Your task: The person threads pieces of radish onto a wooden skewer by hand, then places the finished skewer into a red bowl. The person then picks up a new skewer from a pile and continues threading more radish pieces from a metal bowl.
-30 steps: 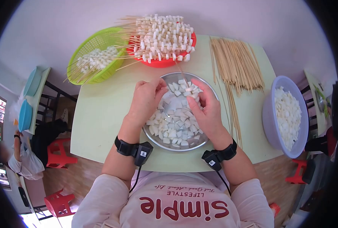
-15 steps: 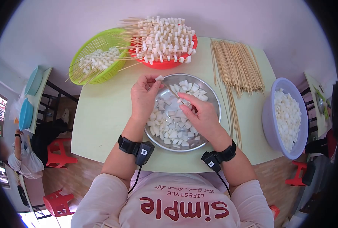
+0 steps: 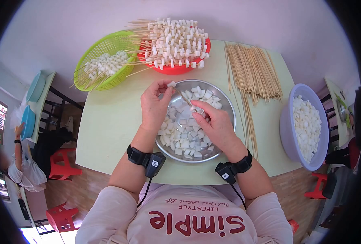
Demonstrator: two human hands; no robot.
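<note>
My left hand (image 3: pixel 155 101) pinches a white cube (image 3: pixel 171 84) at the upper left rim of the metal bowl (image 3: pixel 176 158). A thin wooden skewer (image 3: pixel 183 96) runs from that cube down to my right hand (image 3: pixel 213 122), whose fingers are closed round its lower part, with white pieces (image 3: pixel 196 109) beside the fingertips. Both hands are over the bowl, which holds many loose white cubes (image 3: pixel 184 132). Whether the skewer's tip has entered the upper cube is too small to tell.
A red basin (image 3: pixel 173 70) piled with filled skewers and a green basket (image 3: pixel 83 67) stand at the back left. Bare skewers (image 3: pixel 253 71) lie back right, beside a purple basin (image 3: pixel 288 134) of white cubes. Another person (image 3: pixel 24 164) is far left.
My left hand has shifted very slightly, and more of the skewer shows between my hands. The other person's raised hand has moved up beside the blue basin.
</note>
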